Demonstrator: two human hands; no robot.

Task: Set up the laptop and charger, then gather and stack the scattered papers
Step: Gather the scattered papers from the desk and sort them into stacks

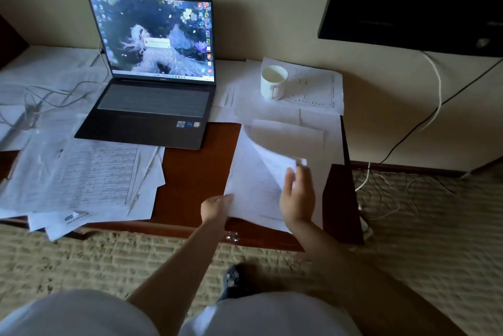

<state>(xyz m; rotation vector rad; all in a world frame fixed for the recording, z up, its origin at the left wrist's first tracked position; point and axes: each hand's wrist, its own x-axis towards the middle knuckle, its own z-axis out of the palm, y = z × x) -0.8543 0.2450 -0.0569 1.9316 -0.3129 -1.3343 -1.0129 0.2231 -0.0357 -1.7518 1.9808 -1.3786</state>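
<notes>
At the far left we see a loose charger cable (pixel 54 93) trailing over scattered sheets and running up to the left edge of the laptop (pixel 152 74). It appears plugged in there, though the connector is too small to be sure. The laptop stands open with its screen lit, so we judge the set-up step to be done and the paper gathering to be in hand.

In front of the laptop, a spread of printed papers (pixel 81 180) overlaps the near edge of the wooden surface (pixel 196 172), some corners hanging past it. None of these looks collected yet.

Moving right, our left hand (pixel 216 206) grips the near left corner of a white sheet (pixel 253 180), its fingers hidden beneath the paper. Our right hand (pixel 298 196) is above the same sheet with its fingers relaxed and apart, holding nothing we can make out; motion blur hides whether they touch the curled upper edge.

Behind, more papers (pixel 313 96) lie under a white mug (pixel 273 82), which stands upright on them.

Next, we would square this sheet onto those beneath it. The mug must be lifted off before its papers can join the stack, and the left-hand spread should be drawn clear of the cable.
</notes>
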